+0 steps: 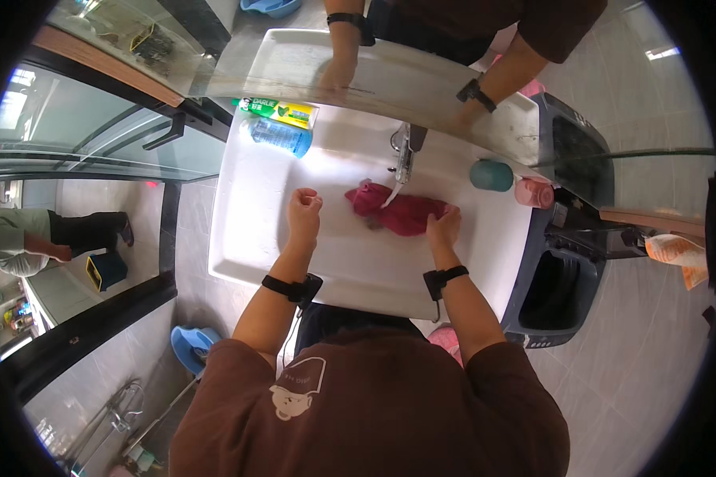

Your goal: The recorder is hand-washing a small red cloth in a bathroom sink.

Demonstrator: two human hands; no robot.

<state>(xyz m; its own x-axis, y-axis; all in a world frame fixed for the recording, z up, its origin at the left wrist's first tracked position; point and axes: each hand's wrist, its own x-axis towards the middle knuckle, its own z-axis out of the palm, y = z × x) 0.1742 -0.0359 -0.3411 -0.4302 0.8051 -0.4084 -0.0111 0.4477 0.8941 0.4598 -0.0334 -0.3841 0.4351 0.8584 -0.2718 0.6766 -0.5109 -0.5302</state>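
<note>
A wet dark-red cloth [403, 211] lies in the white washbasin [358, 268], below the chrome faucet [404, 161], and a stream of water runs onto it. My right hand [444, 225] grips the cloth's right end between thumb and fingers. To the left of the cloth, my left hand [305, 208] is raised over the basin with its fingers curled in; it does not touch the cloth, and whether its fingers close on anything is not clear.
A toothpaste box [277, 112] and a blue bottle [280, 137] stand at the basin's back left. A green cup [491, 175] and a pink cup [534, 192] are at its right. A mirror rises behind. Beyond the glass door, another person [18, 241] bends at a counter.
</note>
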